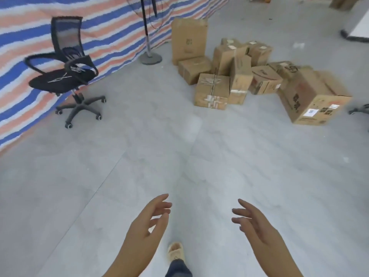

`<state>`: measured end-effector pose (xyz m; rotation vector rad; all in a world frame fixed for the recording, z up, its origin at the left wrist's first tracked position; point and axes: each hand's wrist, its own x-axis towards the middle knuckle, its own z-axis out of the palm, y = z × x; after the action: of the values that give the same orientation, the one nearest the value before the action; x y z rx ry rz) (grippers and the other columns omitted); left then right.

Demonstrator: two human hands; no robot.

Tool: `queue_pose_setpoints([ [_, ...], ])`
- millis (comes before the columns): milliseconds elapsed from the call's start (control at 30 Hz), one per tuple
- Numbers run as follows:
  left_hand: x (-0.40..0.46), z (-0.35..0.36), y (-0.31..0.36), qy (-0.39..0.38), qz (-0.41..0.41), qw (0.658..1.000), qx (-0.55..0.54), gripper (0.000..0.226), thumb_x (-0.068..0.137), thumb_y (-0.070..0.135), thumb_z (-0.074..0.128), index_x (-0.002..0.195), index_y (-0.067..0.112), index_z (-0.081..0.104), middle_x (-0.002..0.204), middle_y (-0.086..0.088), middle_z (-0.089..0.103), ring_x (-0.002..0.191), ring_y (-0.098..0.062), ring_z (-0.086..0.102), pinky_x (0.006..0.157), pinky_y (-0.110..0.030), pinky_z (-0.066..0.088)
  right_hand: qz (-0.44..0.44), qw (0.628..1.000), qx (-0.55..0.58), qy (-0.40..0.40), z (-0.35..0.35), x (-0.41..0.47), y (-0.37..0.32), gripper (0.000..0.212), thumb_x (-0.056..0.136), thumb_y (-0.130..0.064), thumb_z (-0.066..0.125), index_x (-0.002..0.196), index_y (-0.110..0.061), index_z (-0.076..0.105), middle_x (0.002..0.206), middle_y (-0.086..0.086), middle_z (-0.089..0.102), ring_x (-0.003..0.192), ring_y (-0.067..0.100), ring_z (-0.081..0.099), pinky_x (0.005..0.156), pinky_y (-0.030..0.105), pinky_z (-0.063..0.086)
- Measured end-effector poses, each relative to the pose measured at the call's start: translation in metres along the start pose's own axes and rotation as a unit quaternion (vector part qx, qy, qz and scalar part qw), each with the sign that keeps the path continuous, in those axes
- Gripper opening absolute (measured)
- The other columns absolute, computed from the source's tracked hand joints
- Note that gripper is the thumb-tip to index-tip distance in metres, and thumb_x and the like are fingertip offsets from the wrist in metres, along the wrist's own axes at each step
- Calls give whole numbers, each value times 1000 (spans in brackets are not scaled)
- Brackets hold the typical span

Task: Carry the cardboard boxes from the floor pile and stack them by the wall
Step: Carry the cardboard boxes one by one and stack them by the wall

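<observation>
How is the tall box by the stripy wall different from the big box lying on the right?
The tall box stands upright on its end, while the big box lies tipped on its side. The tall box looks thin and flat; the big box is wide and bulky. The big box has white stickers and bold dark print on its near end; the tall box shows only faint marks. Both are brown cardboard on the grey floor.

Box pile (257, 76) upper right on floor (139, 156), chair (65, 68) upper left by tarp (30, 21), stand (150, 56) between them, hands (149, 222) bottom centre
</observation>
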<state>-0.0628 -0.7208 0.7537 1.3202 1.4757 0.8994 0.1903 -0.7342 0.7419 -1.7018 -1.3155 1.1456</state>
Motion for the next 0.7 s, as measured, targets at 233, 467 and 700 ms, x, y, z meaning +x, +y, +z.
queue_pose_setpoints([
  [233,162,24,60,-98,59,992,53,36,95,9,51,117,37,55,104,18,66,100,6,58,79,-1,40,31,994,39,95,-35,92,-15,36,96,-12,51,117,-40,55,104,-23,68,94,-2,65,78,9,47],
  [467,273,93,77,-127,39,990,53,35,95,9,51,117,36,56,106,25,63,102,3,60,80,-3,42,87,985,42,142,-99,195,15,33,95,-5,51,112,-31,61,95,-12,72,84,2,69,79,15,51],
  [700,393,189,123,-72,3,997,25,38,94,4,51,111,37,59,102,17,68,97,-3,64,83,-21,50,49,992,3,112,-217,345,4,34,96,-10,50,114,-38,57,98,-21,70,89,-2,67,81,14,48],
])
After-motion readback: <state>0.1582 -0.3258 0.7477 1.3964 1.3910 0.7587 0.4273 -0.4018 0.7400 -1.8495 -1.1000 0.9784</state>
